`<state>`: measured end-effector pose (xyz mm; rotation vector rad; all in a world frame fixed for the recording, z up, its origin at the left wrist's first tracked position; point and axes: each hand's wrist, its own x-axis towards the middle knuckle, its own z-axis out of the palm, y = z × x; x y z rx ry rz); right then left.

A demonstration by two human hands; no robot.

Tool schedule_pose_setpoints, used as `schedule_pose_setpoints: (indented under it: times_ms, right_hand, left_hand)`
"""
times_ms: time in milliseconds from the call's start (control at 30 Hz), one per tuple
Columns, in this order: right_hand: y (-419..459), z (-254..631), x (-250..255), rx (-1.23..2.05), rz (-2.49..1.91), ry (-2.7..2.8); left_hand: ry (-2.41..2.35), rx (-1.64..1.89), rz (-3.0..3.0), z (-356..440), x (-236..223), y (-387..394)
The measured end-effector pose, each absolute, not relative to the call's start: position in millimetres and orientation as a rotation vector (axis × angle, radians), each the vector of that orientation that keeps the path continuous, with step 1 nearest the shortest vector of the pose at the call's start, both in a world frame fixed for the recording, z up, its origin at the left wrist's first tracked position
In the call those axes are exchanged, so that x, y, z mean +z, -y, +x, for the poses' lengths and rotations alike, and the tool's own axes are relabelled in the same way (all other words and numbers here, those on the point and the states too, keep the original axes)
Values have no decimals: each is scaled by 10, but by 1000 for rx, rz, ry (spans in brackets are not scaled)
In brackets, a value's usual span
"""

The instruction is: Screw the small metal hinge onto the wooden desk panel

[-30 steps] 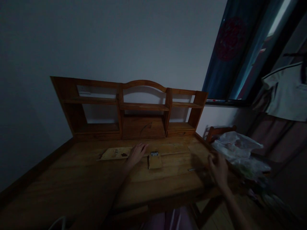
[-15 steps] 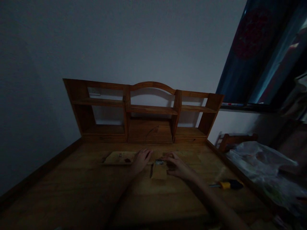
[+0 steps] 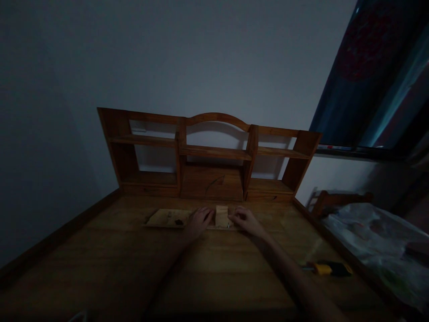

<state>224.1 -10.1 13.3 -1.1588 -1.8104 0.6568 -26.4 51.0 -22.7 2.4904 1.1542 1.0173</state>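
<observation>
Just right of the small wooden block (image 3: 221, 216), I have the right hand (image 3: 247, 220), fingertips drawn together at the block's edge; whether they pinch it, I cannot tell. Left of the block, the left hand (image 3: 200, 219) lies with curved fingers on the long board (image 3: 165, 218); its grip I cannot make out. The block sits between both hands, at the board. Right of the block and nearer me lies a screwdriver (image 3: 328, 269); behind the block stands the shelf unit (image 3: 214, 152).

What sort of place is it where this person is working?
Probably a room in a home, perhaps a bedroom or study: there is a wooden desk, a shelf unit with an arched top at its back, and a blue curtain with a red pattern.
</observation>
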Motion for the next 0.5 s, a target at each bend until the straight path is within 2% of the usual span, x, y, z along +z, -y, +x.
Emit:
schedule_pose_setpoints:
  times_ms: [300, 500]
  right_hand:
    - [-235, 2278, -296, 843, -1161, 1530]
    - [-210, 2305, -317, 885, -1172, 1491]
  left_hand:
    - [-1141, 1008, 2505, -257, -209, -507]
    - [-1026, 997, 2558, -296, -251, -562]
